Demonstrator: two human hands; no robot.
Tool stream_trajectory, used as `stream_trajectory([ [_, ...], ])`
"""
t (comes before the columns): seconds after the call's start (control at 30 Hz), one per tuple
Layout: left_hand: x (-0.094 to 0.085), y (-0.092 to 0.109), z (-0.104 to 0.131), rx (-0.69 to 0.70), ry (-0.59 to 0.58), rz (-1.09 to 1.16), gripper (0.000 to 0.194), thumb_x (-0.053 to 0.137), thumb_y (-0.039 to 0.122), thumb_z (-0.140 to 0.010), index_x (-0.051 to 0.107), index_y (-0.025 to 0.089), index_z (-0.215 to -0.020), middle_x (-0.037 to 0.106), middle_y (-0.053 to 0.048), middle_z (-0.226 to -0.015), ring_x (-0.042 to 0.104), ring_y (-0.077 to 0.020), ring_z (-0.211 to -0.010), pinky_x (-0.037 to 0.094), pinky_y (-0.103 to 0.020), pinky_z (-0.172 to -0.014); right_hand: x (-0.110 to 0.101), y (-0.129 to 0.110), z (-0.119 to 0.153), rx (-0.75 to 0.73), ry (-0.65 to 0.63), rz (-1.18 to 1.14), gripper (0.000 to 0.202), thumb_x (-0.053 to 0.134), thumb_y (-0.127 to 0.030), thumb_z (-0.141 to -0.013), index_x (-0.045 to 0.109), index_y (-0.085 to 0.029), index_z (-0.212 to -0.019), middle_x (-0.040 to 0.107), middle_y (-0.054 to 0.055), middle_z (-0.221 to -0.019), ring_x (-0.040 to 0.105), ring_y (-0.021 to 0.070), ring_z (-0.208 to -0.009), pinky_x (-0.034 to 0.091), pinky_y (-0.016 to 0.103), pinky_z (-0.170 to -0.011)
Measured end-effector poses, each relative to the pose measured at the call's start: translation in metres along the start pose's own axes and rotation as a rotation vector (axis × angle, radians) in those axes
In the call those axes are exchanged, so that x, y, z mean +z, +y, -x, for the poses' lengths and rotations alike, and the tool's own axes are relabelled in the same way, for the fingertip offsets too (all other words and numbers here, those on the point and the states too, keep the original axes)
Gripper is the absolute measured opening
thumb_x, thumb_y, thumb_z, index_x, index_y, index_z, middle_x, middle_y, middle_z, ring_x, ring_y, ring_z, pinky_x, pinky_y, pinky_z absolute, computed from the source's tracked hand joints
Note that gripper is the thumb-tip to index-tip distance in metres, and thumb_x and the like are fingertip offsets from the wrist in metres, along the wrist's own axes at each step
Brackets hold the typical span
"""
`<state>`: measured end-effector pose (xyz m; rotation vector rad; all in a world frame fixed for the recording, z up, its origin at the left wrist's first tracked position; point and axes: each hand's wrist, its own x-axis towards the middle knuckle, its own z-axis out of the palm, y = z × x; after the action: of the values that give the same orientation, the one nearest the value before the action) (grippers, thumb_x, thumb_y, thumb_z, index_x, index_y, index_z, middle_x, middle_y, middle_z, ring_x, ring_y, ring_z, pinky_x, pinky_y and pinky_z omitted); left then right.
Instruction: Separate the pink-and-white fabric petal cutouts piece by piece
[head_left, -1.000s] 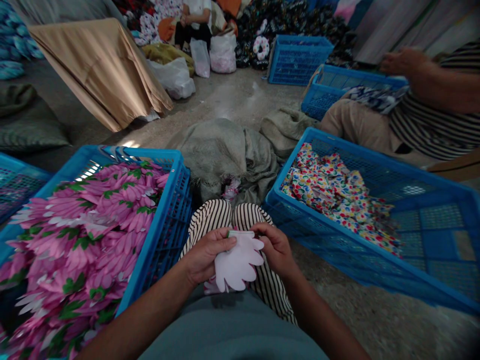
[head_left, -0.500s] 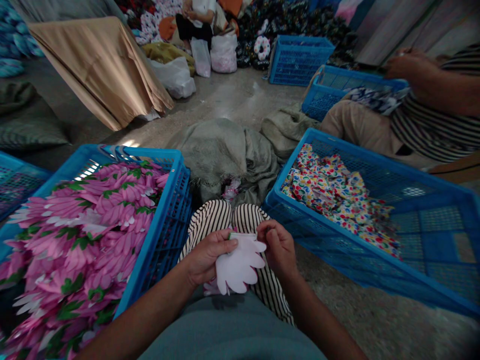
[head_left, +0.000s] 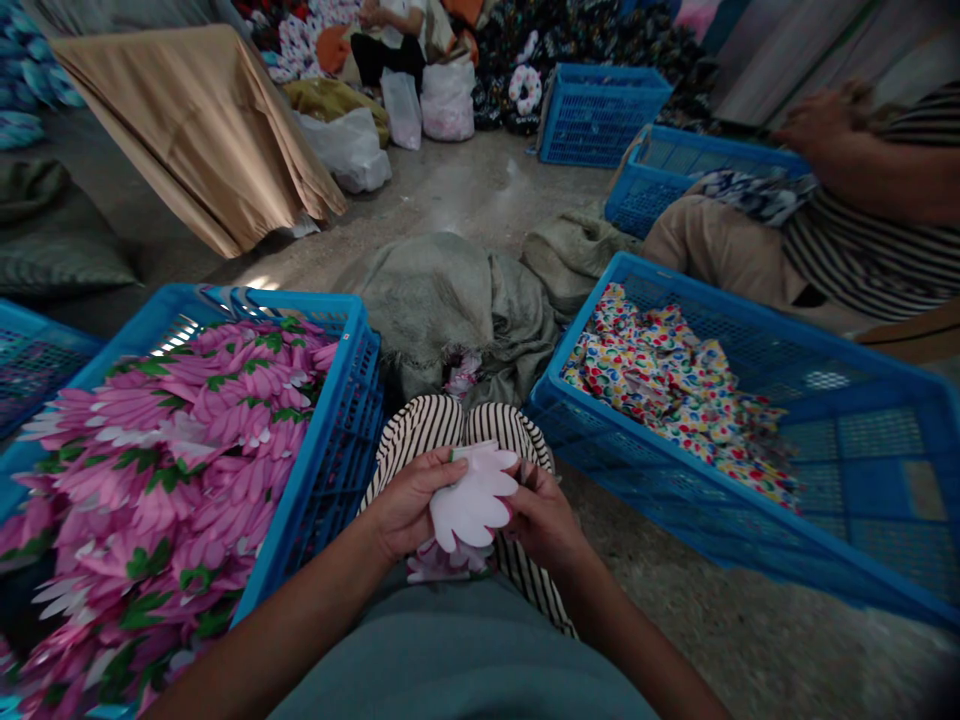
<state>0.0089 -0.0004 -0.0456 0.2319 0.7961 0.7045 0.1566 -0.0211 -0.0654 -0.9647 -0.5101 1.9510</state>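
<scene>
Toward six o'clock, the left hand [head_left: 412, 503] pinches a pale, scallop-edged fabric piece [head_left: 469, 500] and the right hand [head_left: 549, 520] apparently grips its three-o'clock edge, the work seemingly unfinished, while pink-and-green petal-shaped fabric pieces [head_left: 180, 470] heaped toward eight o'clock could be done or waiting.

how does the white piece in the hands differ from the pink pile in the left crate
The white piece shows a pale face; the pink pile is mostly pink with green parts. The left hand holds the white piece, the right hand at its edge, while the pink pile lies in the left crate. Both show rounded, petal-like edges.
</scene>
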Motion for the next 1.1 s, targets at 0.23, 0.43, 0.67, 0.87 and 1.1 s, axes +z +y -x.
stream_trajectory([
  [0.23, -0.002, -0.001, -0.001, 0.008, -0.01, 0.005, 0.023, 0.061, 0.015, -0.072, 0.059, 0.01, -0.094, 0.069, -0.01, -0.082, 0.064, -0.016, -0.058, 0.052, -0.025, -0.054, -0.004, -0.002, 0.003, -0.09, -0.107, -0.02, 0.032, 0.07, -0.038, -0.058, 0.059, -0.017, -0.079, 0.039, -0.008, -0.048, 0.023, 0.0014, -0.035, 0.019, 0.013, -0.033],
  [0.43, -0.001, 0.0, -0.001, 0.011, 0.022, -0.004, 0.025, 0.062, 0.014, -0.07, 0.058, 0.01, -0.094, 0.069, -0.008, -0.075, 0.062, -0.014, -0.054, 0.049, -0.023, -0.053, -0.008, 0.004, 0.0, -0.066, -0.112, 0.064, 0.02, 0.069, -0.03, -0.064, 0.057, -0.015, -0.07, 0.043, -0.007, -0.048, 0.024, 0.0011, -0.035, 0.018, 0.013, -0.033],
  [0.67, -0.004, -0.006, -0.004, 0.106, 0.111, -0.226, 0.023, 0.064, 0.025, -0.068, 0.056, 0.011, -0.085, 0.063, -0.003, -0.063, 0.055, -0.0108, -0.049, 0.044, -0.022, -0.05, -0.003, 0.007, -0.001, 0.0, -0.132, 0.155, 0.017, 0.068, -0.027, -0.064, 0.06, -0.016, -0.074, 0.053, -0.004, -0.057, 0.043, 0.0059, -0.047, 0.035, 0.017, -0.045],
  [0.87, -0.001, -0.006, 0.006, 0.597, 0.369, -0.825, 0.057, 0.07, 0.032, -0.059, 0.051, 0.017, -0.111, 0.053, -0.009, -0.114, 0.049, -0.0218, -0.104, 0.041, -0.03, -0.083, 0.0, 0.004, -0.008, -0.235, 0.069, 0.427, 0.011, 0.06, -0.026, -0.072, 0.059, -0.016, -0.069, 0.05, -0.004, -0.057, 0.042, 0.0086, -0.052, 0.035, 0.019, -0.05],
  [1.1, 0.007, -0.017, 0.0, 0.202, 0.241, -0.209, 0.014, 0.059, 0.025, -0.072, 0.061, 0.013, -0.078, 0.059, 0.0, -0.06, 0.053, -0.0095, -0.051, 0.043, -0.019, -0.049, 0.002, 0.01, -0.008, -0.318, -0.015, 0.484, 0.014, 0.059, -0.03, -0.074, 0.061, -0.017, -0.079, 0.056, -0.002, -0.067, 0.049, 0.012, -0.062, 0.041, 0.024, -0.061],
])
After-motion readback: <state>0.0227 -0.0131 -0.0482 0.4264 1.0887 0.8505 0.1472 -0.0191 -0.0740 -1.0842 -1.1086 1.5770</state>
